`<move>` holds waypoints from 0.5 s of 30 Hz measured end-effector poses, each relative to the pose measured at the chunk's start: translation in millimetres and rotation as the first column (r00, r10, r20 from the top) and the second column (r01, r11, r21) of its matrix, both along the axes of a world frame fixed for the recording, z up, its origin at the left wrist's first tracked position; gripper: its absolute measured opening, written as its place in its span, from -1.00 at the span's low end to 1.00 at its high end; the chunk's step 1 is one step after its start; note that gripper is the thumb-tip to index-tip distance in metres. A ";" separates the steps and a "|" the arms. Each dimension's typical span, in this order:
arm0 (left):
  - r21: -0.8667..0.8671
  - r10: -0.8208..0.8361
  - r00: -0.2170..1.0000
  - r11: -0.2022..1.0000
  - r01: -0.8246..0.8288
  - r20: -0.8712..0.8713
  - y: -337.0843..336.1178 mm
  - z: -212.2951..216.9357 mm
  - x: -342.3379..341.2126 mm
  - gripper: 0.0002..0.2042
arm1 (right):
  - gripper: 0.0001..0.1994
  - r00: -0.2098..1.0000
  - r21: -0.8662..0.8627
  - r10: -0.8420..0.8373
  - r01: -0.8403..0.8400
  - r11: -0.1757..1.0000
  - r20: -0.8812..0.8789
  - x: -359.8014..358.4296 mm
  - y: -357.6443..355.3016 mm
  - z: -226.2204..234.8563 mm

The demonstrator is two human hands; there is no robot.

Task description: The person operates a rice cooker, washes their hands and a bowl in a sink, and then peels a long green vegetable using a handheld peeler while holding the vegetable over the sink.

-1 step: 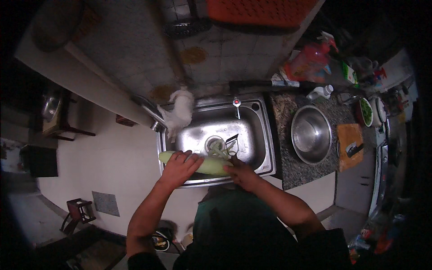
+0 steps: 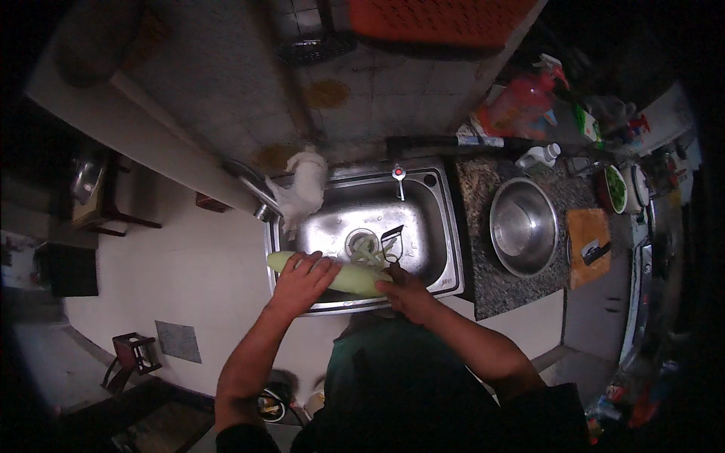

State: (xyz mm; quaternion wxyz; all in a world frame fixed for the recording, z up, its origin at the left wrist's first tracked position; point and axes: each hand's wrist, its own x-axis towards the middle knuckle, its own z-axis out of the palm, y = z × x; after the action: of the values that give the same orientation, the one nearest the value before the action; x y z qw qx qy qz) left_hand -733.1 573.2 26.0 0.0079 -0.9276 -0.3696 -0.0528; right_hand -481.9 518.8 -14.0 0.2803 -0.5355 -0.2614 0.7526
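Note:
A long pale green gourd lies slantwise over the near side of the steel sink. My left hand is closed over its left part, fingers wrapped across the top. At the gourd's right end, my right hand grips a peeler whose metal frame points away from me over the basin; its handle is mostly hidden in the fingers. The thumb of that hand touches the gourd. Pale green peel strips lie in a heap around the drain.
A white cloth hangs over the pipe at the sink's far left. Right of the sink, the granite counter bears a steel bowl, a white bottle, and a wooden board with a knife. A bowl of greens stands beyond.

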 end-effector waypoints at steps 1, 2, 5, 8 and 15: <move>-0.010 0.110 0.994 0.994 -0.110 0.003 -3.5 -0.4 0.1 -0.59 | -0.61 1.000 0.046 0.027 -0.027 0.999 0.006 -1.8 -0.6 5.1; -0.022 0.210 0.978 0.978 -0.209 0.010 -6.7 -3.4 1.8 -0.57 | -0.61 0.999 0.046 -0.027 0.028 0.999 -0.020 -4.1 -1.4 15.7; -0.090 0.567 0.468 0.696 -0.712 0.678 -16.0 -15.5 21.5 -0.39 | -0.61 0.982 0.070 -0.173 0.178 0.982 -0.070 -13.6 -3.1 39.3; -0.759 0.688 -0.326 0.615 -0.212 0.648 -33.3 -30.3 47.4 -0.47 | -0.59 0.976 0.149 -0.218 0.220 0.964 -0.026 -25.6 -1.8 40.8; -0.662 0.837 -0.545 0.434 0.612 0.045 -22.9 -17.3 74.1 -0.52 | -0.53 0.842 0.507 -0.188 -0.113 0.855 0.505 -51.0 -10.0 23.1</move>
State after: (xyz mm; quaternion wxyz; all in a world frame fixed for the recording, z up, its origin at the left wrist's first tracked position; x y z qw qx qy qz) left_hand -659.1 550.3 8.7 -0.6947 -0.0224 -0.3782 -0.6114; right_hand -532.9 508.8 9.0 0.3442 -0.6341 -0.5109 0.4674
